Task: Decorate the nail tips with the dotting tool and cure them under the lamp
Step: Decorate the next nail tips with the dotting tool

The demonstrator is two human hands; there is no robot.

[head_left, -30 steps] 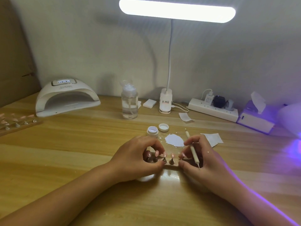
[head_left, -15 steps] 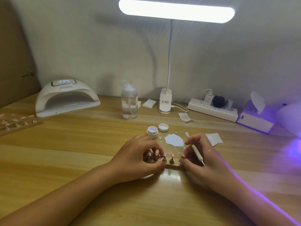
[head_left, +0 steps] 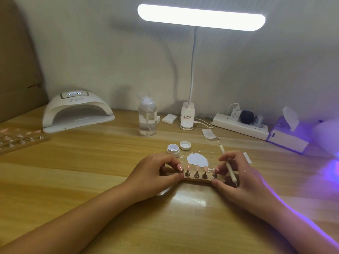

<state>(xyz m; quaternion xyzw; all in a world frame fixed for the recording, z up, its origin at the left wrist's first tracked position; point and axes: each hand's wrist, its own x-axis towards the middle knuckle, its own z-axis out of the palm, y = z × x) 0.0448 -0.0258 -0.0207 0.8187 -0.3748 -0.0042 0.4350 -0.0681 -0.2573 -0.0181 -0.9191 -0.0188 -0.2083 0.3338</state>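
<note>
A small wooden holder (head_left: 203, 178) with several pink nail tips (head_left: 196, 168) on metal stands lies in front of me. My left hand (head_left: 157, 173) pinches its left end. My right hand (head_left: 238, 176) pinches its right end and also holds the white dotting tool (head_left: 228, 163), whose shaft slants up past my fingers. Behind the holder lies a white paint blob (head_left: 197, 159). The white curing lamp (head_left: 77, 111) stands at the far left, its opening toward me.
An open white jar (head_left: 173, 150) and its lid (head_left: 185, 145) sit behind my left hand. A pump bottle (head_left: 147, 117), desk lamp base (head_left: 187, 118), power strip (head_left: 240, 125) and tissue box (head_left: 288, 136) line the back. Another nail tip holder (head_left: 20, 140) lies far left.
My left hand has shifted left, uncovering more nail tips on the holder. The dotting tool has tilted more upright in my right hand.
</note>
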